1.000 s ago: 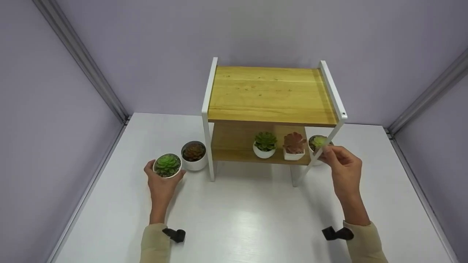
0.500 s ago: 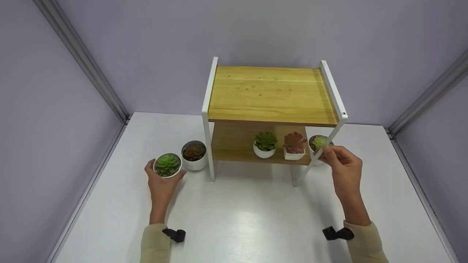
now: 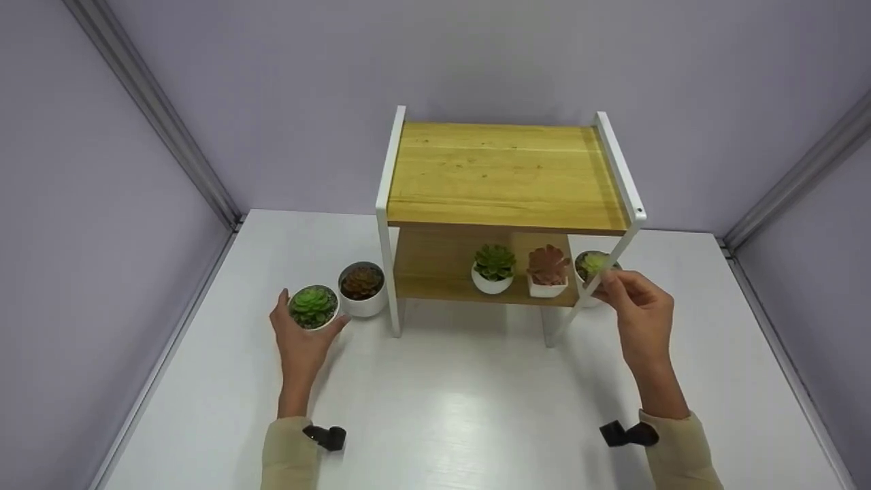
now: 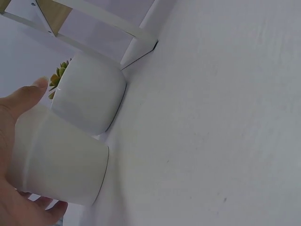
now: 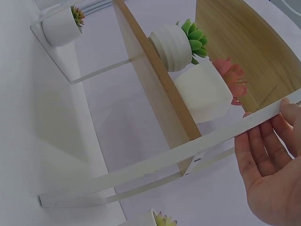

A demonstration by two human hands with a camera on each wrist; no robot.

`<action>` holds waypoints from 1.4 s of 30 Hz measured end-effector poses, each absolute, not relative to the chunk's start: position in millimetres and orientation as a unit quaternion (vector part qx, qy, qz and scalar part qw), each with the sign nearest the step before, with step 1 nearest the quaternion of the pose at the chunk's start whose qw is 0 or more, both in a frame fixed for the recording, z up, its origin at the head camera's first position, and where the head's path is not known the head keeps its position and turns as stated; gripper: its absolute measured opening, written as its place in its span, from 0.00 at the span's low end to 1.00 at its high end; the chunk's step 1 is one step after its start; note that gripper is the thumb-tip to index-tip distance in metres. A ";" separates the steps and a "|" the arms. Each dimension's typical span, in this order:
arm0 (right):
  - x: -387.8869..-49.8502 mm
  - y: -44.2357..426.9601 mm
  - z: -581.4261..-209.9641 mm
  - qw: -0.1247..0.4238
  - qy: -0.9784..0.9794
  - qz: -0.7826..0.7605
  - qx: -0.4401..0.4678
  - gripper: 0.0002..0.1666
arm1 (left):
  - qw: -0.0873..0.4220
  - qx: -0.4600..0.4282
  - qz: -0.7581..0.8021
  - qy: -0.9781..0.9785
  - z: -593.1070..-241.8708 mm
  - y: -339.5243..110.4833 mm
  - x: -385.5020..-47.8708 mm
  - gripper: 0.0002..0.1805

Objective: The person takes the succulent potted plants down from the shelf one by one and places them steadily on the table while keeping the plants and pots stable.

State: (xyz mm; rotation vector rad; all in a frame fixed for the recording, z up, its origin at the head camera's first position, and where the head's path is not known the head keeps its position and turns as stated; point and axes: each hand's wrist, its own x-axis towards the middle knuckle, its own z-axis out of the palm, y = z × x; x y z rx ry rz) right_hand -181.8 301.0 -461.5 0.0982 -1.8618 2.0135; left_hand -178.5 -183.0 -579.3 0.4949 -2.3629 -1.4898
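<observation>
From where I stand, the white table (image 3: 449, 408) carries everything, and the biggest thing on it is the shelf unit (image 3: 503, 173), two wooden boards between white side frames. It looks stiff and fairly sturdy, though light enough, I'd guess, to shift if leaned on; a side frame is the sensible place to steady it. The right hand (image 3: 639, 309) does just that, pinching the front upright (image 3: 569, 317) between thumb and fingers.

Over on the other side, the left hand (image 3: 304, 347) is spread around the green succulent pot (image 3: 313, 306), with the thumb seemingly standing off its wall; I can't tell whether the far fingers touch it. That pot sits upright on the table, left of the shelf unit. Its smooth, glossy wall looks like ceramic: likely modest in weight, a bit slippery, liable to chip if knocked. I'd take it round the body, below the rim, and leave the leaves alone.

Just beside it, close to the frame, stands the brown succulent pot (image 3: 363, 307), apparently similar to handle. The yellow-green plant (image 3: 589, 263) is partly hidden behind the right upright. Smaller yet, on the lower board (image 3: 435, 265), are a ribbed round pot (image 3: 493, 284) and a square pot (image 3: 546, 290), whose flat sides should suit a pinch.
</observation>
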 end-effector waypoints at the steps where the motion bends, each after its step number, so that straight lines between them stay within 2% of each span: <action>1: -181.8 300.9 -461.7 0.198 -0.665 0.720 0.036 0.17 | 0.154 0.172 -0.516 -0.825 -578.0 -182.6 -178.0 0.69; 11: -182.0 300.6 -462.3 0.200 -0.657 0.726 0.042 0.18 | 0.184 0.160 -0.511 -0.825 -564.4 -182.1 -172.3 0.69; 19: -181.3 300.1 -462.5 0.201 -0.662 0.721 0.040 0.16 | 0.181 0.163 -0.493 -0.836 -546.1 -178.7 -161.4 0.71; 22: -181.0 299.9 -462.1 0.199 -0.664 0.720 0.039 0.16 | 0.200 0.153 -0.484 -0.838 -538.3 -175.9 -157.9 0.69; 30: -180.2 299.8 -461.4 0.198 -0.661 0.723 0.033 0.15 | 0.294 0.093 -0.501 -0.809 -523.7 -165.3 -151.6 0.58; 36: -180.6 299.1 -461.4 0.199 -0.660 0.723 0.029 0.15 | 0.357 0.050 -0.510 -0.781 -511.6 -157.4 -147.1 0.46; 42: -180.9 299.6 -461.5 0.198 -0.657 0.727 0.030 0.16 | 0.392 0.014 -0.496 -0.775 -498.7 -145.0 -142.4 0.37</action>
